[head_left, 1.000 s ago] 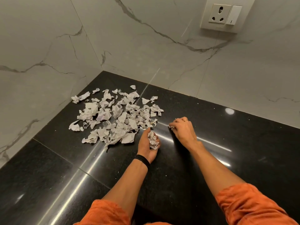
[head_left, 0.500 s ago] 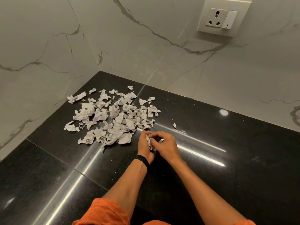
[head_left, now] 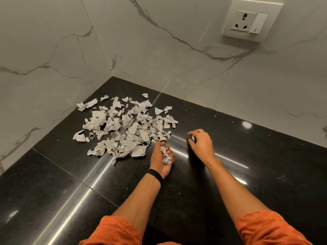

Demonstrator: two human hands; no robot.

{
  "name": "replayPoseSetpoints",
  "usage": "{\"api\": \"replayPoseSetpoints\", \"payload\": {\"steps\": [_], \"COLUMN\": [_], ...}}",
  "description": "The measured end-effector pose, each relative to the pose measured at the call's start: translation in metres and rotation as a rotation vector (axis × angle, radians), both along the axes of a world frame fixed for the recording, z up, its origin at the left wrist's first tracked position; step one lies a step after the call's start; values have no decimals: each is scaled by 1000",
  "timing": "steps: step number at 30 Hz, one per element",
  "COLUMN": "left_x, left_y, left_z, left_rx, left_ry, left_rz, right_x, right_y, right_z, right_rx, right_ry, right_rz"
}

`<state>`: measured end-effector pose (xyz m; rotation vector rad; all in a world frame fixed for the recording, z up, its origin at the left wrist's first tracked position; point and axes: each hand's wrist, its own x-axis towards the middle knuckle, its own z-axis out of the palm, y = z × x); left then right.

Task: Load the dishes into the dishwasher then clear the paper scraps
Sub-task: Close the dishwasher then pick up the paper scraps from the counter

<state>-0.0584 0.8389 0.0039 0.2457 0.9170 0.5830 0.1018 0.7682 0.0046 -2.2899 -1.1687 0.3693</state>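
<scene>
A pile of torn, crumpled grey-white paper scraps (head_left: 127, 128) lies spread on the black granite counter (head_left: 247, 174) near the wall corner. My left hand (head_left: 161, 160) rests palm-up just right of the pile's near edge, fingers curled around a wad of collected scraps (head_left: 166, 155). A black band circles that wrist. My right hand (head_left: 200, 143) hovers low over the counter to the right of the pile, fingertips pinched on one small paper scrap (head_left: 193, 138). No dishes or dishwasher are in view.
White marble walls (head_left: 159, 50) close the counter at the left and back. A white socket and switch plate (head_left: 249, 20) sits on the back wall, upper right. Glossy black counter stretches to the right and toward me. Orange sleeves show at the bottom edge.
My right hand came over to my left hand, then moved back out to the right onto the lone scrap lying there. My left hand stayed put with its wad.
</scene>
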Motion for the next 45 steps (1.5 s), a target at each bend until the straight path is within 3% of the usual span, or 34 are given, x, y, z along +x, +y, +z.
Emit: {"api": "replayPoseSetpoints", "payload": {"steps": [2, 4, 6, 8, 11, 17, 21, 22, 24, 27, 30, 36, 45], "left_x": [-4, -8, -9, -13, -17, -50, -80, -89, -107, -132, -148, -151, -144], "left_y": [-1, 0, -2, -4, -6, 1, 10, 12, 15, 17, 18, 18, 17], "left_z": [-2, -4, -8, -9, -7, -8, 0, 4, 6, -1, -8, -7, -3], "left_rx": [-7, 12, 27, 45, 44, 6, -13, -16, -13, -21, -27, -35, -24], "left_ry": [11, 21, 48, 102, 122, 151, 24, -9, -44, -53, -53, -31, -57], "left_rz": [10, 21, 28, 40, 68, 160, 249, 278, 339, 382, 405, 392, 306], "right_x": [8, 6, -8, -34, -84, -131, -142, -146, -147, -148, -152, -141, -151], "right_y": [-5, -8, -8, -6, -3, 9, 29, 36, 50, 66, 69, 47, 54], "right_z": [-14, -16, -10, 4, 21, 16, 30, 31, 22, 4, -6, -15, -13], "right_rx": [-55, -34, 56, 202, 286, 130, 221, 255, 231, 49, -72, 34, -112], "right_ry": [-151, -171, -4, 313, 638, 463, 676, 654, 384, -61, -327, -400, -363], "right_rz": [58, 63, -23, -106, -40, 167, 227, 206, 265, 504, 584, 535, 597]}}
